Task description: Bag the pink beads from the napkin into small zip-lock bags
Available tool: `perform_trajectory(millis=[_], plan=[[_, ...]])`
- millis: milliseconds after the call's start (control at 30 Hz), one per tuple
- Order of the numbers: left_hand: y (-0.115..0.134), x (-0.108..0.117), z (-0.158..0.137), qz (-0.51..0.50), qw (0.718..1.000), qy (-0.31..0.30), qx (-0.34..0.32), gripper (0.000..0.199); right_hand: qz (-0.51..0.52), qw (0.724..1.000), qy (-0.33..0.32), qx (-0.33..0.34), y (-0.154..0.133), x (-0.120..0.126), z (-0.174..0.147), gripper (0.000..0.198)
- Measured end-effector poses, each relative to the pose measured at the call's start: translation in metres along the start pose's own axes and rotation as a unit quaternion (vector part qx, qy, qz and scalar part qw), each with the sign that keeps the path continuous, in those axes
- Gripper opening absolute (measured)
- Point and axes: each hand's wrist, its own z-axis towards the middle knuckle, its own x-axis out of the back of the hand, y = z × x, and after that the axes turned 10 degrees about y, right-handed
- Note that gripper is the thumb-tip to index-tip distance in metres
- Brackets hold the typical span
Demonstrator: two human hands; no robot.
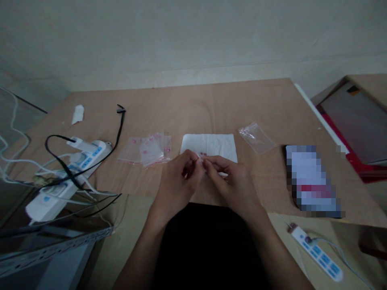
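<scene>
My left hand (182,177) and my right hand (232,179) meet over the near edge of a white tissue (208,141). The fingers of both are pinched closed, almost touching. A thin whitish bit (199,156) shows between the fingertips, too small to name. Just beyond the fingers, a few tiny dark red pieces (203,153) lie on the tissue. Left of my hands are several clear zip bags (151,149) that overlap, with small reddish pieces in them. To the right lies another clear plastic bag (256,137), which looks flat.
A white power strip (87,161) with tangled black and white cables covers the table's left end. A phone with a blurred screen (313,177) lies at the right. A crumpled white paper (78,114) is far left. Below the table edge is another power strip (316,251).
</scene>
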Motion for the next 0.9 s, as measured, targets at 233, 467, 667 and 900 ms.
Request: perform_trajectory(millis=[233,467,667,900], plan=[[0.018,0.010,-0.001,0.066,0.996,-0.022,0.051,0.023,-0.139,0.978,0.142,0.064,-0.003,0.012,0.000,0.024],[0.026,0.010,0.008,-0.040,0.994,-0.069,0.068,0.026,0.189,0.969,-0.154,0.035,0.013,0.024,0.005,0.076],[0.028,0.013,0.012,-0.053,0.988,-0.106,0.104,0.032,0.236,0.968,-0.078,0.036,0.026,0.014,0.002,0.055],[0.013,-0.004,0.021,-0.298,0.933,0.074,0.190,0.028,0.115,0.988,-0.040,0.090,0.004,0.029,0.024,0.034]])
